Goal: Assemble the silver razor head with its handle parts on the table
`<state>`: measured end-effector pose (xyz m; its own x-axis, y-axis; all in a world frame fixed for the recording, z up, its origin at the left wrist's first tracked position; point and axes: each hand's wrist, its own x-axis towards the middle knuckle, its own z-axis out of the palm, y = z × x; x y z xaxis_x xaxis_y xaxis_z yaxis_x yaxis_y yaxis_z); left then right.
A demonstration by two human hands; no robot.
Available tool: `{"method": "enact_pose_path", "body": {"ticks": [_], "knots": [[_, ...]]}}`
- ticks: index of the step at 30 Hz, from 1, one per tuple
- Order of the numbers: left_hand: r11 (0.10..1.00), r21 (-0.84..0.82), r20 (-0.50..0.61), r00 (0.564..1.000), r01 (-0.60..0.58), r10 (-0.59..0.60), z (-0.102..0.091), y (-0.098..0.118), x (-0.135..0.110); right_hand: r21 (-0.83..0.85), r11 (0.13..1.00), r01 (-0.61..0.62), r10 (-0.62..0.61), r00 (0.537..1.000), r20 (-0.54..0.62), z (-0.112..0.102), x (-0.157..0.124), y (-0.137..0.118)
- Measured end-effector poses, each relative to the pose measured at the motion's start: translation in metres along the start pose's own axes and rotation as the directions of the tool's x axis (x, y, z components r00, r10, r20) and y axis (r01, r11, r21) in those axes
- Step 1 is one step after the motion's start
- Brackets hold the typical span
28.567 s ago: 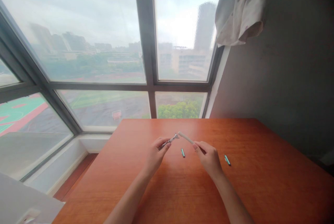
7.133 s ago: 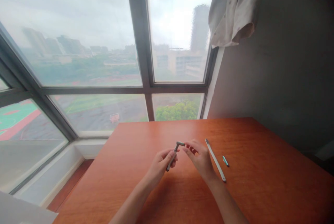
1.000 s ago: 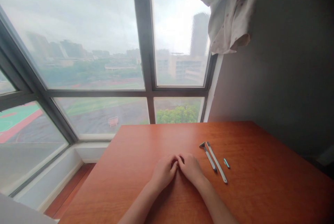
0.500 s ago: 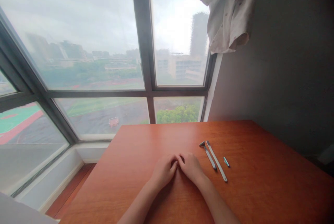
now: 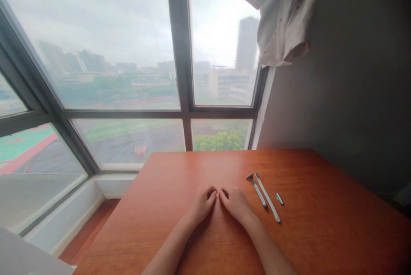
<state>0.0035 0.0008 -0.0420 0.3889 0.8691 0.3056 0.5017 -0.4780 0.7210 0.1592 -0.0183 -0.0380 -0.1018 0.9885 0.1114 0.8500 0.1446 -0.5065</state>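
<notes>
My left hand (image 5: 204,204) rests on the wooden table with its fingers curled in and the thumb against them. Mirroring it, my right hand (image 5: 235,202) lies just beside it, also curled, with the fingertips of both hands almost meeting. I see nothing held in either one. To the right of my right hand lies a razor (image 5: 259,193) with a grey handle and dark head. Alongside it is a long, slim white toothbrush (image 5: 268,199), its dark-tipped end pointing away from me. Farther right sits a small teal and white piece (image 5: 279,199), whose kind I cannot make out.
The reddish-brown table (image 5: 154,206) reaches to the large window (image 5: 186,113) at the back. A pale cloth garment (image 5: 285,22) hangs at the upper right, before a grey wall (image 5: 346,74). Wooden floor (image 5: 90,228) shows left of the table.
My two hands have drawn slightly apart at the fingertips, the left one shifting a little left. The view has tilted slightly. The razor, toothbrush and small piece stay put.
</notes>
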Motion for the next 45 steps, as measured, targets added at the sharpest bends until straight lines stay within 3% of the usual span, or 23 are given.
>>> {"method": "enact_pose_path", "body": {"ticks": [45], "knots": [[1.0,0.001,0.065,0.998,-0.022,0.021,-0.0002,0.0015,-0.0012,0.002,1.0,0.018,-0.018,0.999,0.051,-0.0091,-0.0007,-0.0032]]}}
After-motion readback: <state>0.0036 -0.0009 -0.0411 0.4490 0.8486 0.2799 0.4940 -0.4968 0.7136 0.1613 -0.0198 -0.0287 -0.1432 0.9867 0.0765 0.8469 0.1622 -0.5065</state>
